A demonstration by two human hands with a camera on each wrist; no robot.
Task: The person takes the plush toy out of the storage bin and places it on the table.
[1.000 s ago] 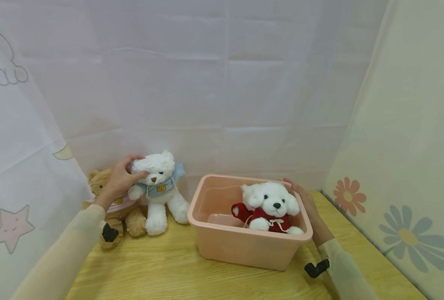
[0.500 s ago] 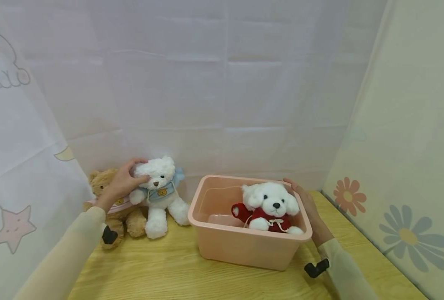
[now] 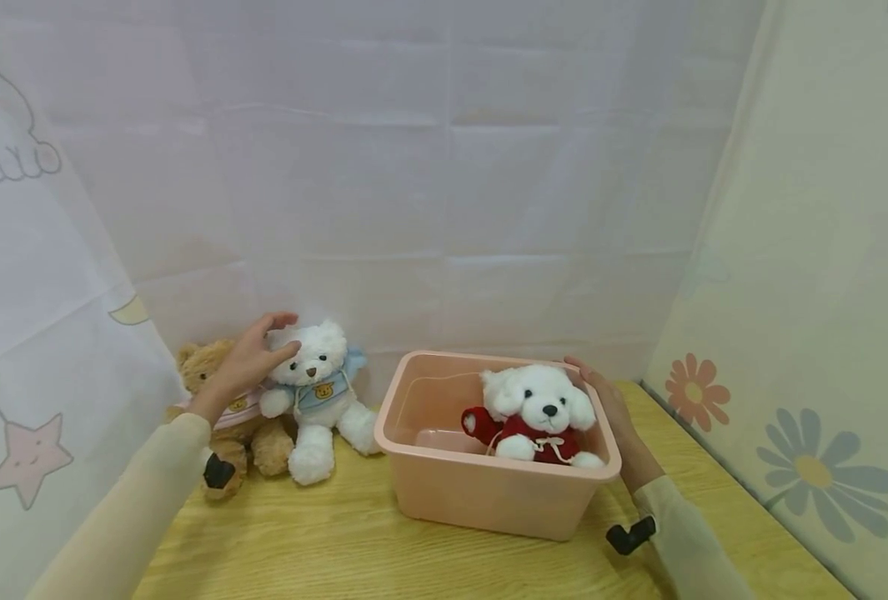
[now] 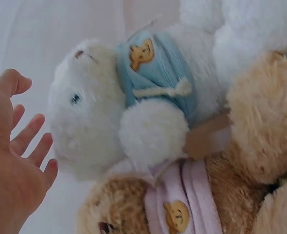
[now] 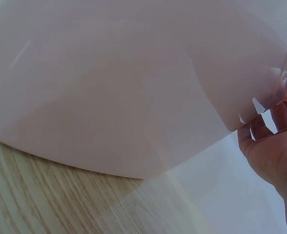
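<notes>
A white teddy bear in a blue top point(image 3: 314, 392) point(image 4: 92, 131) sits on the wooden table, leaning on a brown teddy bear in a pink top point(image 3: 233, 417) point(image 4: 260, 122). My left hand point(image 3: 252, 358) point(image 4: 14, 165) hovers by the white bear's head with fingers spread; the wrist view shows a gap between them. A pink plastic bin point(image 3: 489, 500) point(image 5: 124, 87) holds a white plush dog in a red top point(image 3: 541, 412). My right hand point(image 3: 609, 412) point(image 5: 275, 146) grips the bin's right rim, fingers tucked at the lip.
The wooden table point(image 3: 338, 542) point(image 5: 46, 200) is hemmed in by white cloth walls at the back and left point(image 3: 444, 208), and a flowered cloth wall point(image 3: 811, 333) on the right. Both bears sit in the back left corner.
My left hand has let go of the white bear's head and opened its fingers. The bear has sunk a little lower against the brown bear. My right hand stays on the bin.
</notes>
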